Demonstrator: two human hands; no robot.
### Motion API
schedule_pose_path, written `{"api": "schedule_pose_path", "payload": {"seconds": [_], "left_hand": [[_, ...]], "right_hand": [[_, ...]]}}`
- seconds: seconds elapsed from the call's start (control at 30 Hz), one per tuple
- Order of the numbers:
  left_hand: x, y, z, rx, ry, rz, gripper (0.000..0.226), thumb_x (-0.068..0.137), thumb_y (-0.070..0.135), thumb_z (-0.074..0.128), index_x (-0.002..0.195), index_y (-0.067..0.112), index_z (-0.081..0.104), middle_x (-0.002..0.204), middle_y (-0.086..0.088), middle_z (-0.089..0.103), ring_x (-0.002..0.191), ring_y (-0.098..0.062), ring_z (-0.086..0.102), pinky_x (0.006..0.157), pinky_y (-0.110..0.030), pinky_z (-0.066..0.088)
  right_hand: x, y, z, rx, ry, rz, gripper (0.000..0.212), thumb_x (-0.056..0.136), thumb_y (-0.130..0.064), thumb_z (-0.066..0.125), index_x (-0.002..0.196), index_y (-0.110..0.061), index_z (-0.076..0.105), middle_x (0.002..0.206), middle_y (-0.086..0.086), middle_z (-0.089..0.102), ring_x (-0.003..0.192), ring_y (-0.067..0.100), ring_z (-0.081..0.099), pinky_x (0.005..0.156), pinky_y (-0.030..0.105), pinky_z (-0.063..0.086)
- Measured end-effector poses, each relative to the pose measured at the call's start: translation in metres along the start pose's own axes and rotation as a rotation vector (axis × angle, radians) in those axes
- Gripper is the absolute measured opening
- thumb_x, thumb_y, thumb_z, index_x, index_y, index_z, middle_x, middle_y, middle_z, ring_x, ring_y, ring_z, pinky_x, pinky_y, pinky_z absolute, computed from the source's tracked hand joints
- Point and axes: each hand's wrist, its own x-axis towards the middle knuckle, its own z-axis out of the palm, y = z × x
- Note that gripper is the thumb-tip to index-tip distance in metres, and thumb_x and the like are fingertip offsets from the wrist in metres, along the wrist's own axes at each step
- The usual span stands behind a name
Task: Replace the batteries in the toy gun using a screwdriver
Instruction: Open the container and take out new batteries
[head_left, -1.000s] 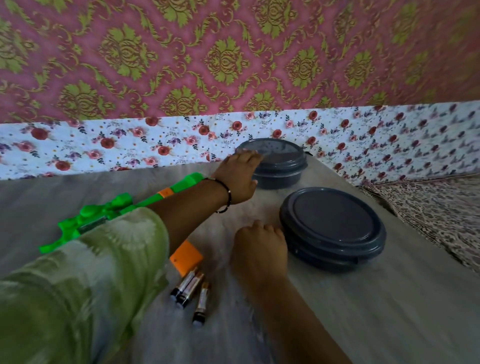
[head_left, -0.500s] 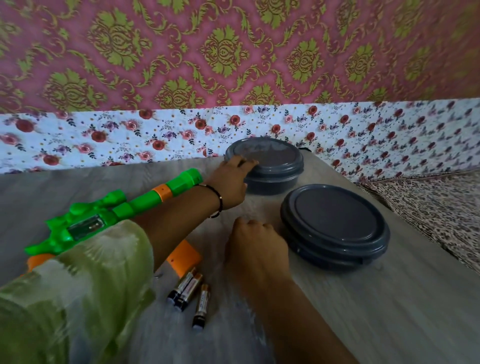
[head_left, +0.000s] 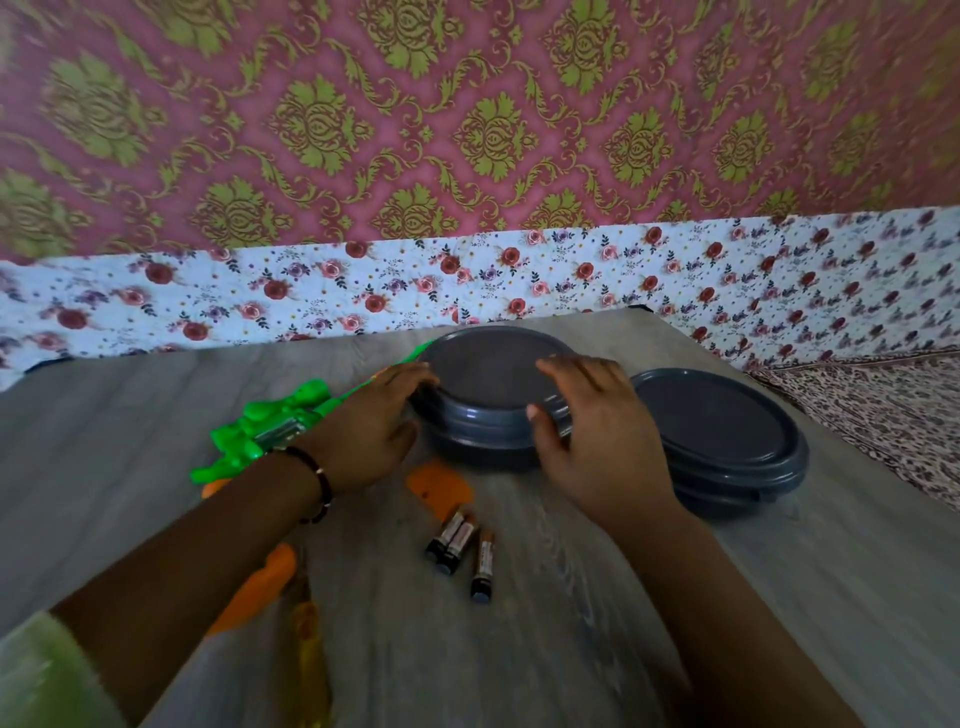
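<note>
A green toy gun (head_left: 270, 431) with an orange grip (head_left: 254, 587) lies on the table at left, partly under my left arm. Its orange battery cover (head_left: 439, 486) lies loose, with three small batteries (head_left: 457, 540) beside it. A yellow-handled screwdriver (head_left: 311, 639), blurred, lies near the front. A round grey lidded container (head_left: 483, 384) stands in the middle. My left hand (head_left: 374, 421) grips its left side. My right hand (head_left: 597, 431) grips its right side, fingers over the lid's rim and thumb on the front wall.
A second, larger grey lidded container (head_left: 722, 431) stands just right of my right hand. The wooden table (head_left: 130, 415) ends at a floral cloth wall (head_left: 311, 296) behind. Patterned fabric (head_left: 883, 405) lies past the table's right edge.
The small grey container has come nearer, now in front of the gun's barrel. My right hand left the table and took the container's right side. My left hand stays on its left side.
</note>
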Motion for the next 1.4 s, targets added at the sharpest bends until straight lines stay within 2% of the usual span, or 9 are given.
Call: {"api": "schedule_pose_path", "payload": {"seconds": [0.23,0.4,0.6,0.7,0.8,0.97,1.17,1.27,1.4], "left_hand": [[-0.033,-0.004,0.001,-0.169,0.108,-0.116,0.078,0.075,0.049,0.050,0.143,0.011,0.042,0.144,-0.014,0.047,0.135,-0.026,0.044,0.114,-0.031,0.033],[-0.036,0.003,0.006,-0.194,0.087,-0.158,0.083,0.087,0.019,0.072,0.153,0.014,0.022,0.155,-0.009,0.036,0.142,-0.024,0.037,0.116,-0.032,0.030],[-0.032,0.013,0.011,-0.279,0.141,-0.143,0.097,0.077,0.019,0.079,0.154,0.016,0.020,0.150,-0.005,0.044,0.137,-0.023,0.044,0.106,-0.020,0.032],[-0.029,0.011,0.019,-0.276,0.156,-0.173,0.104,0.074,0.023,0.083,0.154,0.018,0.017,0.149,-0.007,0.046,0.134,-0.026,0.048,0.106,-0.029,0.038],[-0.027,0.010,0.022,-0.317,0.146,-0.213,0.112,0.071,0.025,0.086,0.155,0.020,0.011,0.146,-0.006,0.050,0.132,-0.025,0.050,0.103,-0.024,0.038],[-0.023,0.010,0.024,-0.356,0.154,-0.231,0.120,0.069,0.025,0.088,0.156,0.017,0.006,0.148,-0.004,0.049,0.134,-0.021,0.049,0.094,-0.014,0.033],[-0.024,0.005,0.029,-0.372,0.211,-0.208,0.116,0.068,0.028,0.088,0.155,0.013,0.012,0.149,-0.005,0.047,0.135,-0.022,0.048,0.099,-0.018,0.034],[-0.022,0.004,0.029,-0.366,0.212,-0.207,0.116,0.069,0.029,0.087,0.155,0.013,0.012,0.148,-0.006,0.048,0.134,-0.022,0.049,0.102,-0.022,0.037],[-0.021,0.003,0.031,-0.362,0.216,-0.208,0.118,0.068,0.029,0.088,0.156,0.014,0.010,0.150,-0.007,0.046,0.135,-0.023,0.047,0.105,-0.024,0.037]], "right_hand": [[-0.007,0.001,0.023,-0.093,-0.324,-0.072,0.086,0.076,-0.070,0.022,0.141,-0.015,0.036,0.150,0.007,0.034,0.139,0.025,0.028,0.115,0.040,0.017],[-0.009,-0.007,0.027,-0.128,-0.329,-0.092,0.090,0.073,-0.074,0.022,0.143,-0.018,0.032,0.152,0.003,0.029,0.141,0.023,0.023,0.115,0.041,0.008],[-0.002,-0.021,0.024,-0.104,-0.347,-0.088,0.076,0.081,-0.061,0.052,0.138,-0.012,0.041,0.146,0.010,0.041,0.136,0.027,0.034,0.115,0.038,0.017],[0.010,-0.028,0.013,-0.230,-0.471,-0.157,0.070,0.083,-0.055,0.056,0.137,-0.014,0.040,0.145,0.007,0.041,0.133,0.024,0.037,0.110,0.034,0.027],[0.029,-0.034,0.001,-0.320,-0.569,-0.248,0.053,0.079,-0.051,0.063,0.115,-0.013,0.056,0.117,0.006,0.060,0.106,0.023,0.056,0.083,0.032,0.045],[0.052,-0.049,-0.009,-0.393,-0.687,-0.364,0.041,0.071,-0.047,0.073,0.075,-0.014,0.050,0.063,-0.004,0.041,0.072,0.019,0.049,0.060,0.029,0.032],[0.073,-0.049,-0.014,-0.269,-0.684,-0.370,0.036,0.077,-0.048,0.067,0.092,-0.015,0.067,0.084,0.002,0.067,0.079,0.018,0.060,0.076,0.032,0.050],[0.066,-0.049,-0.012,-0.426,-0.726,-0.473,0.058,0.071,-0.063,0.064,0.099,-0.012,0.063,0.093,0.005,0.060,0.082,0.020,0.057,0.072,0.031,0.047],[0.057,-0.051,-0.002,-0.483,-0.687,-0.523,0.051,0.075,-0.055,0.063,0.103,-0.013,0.057,0.100,0.007,0.056,0.089,0.024,0.056,0.074,0.032,0.043]]}}
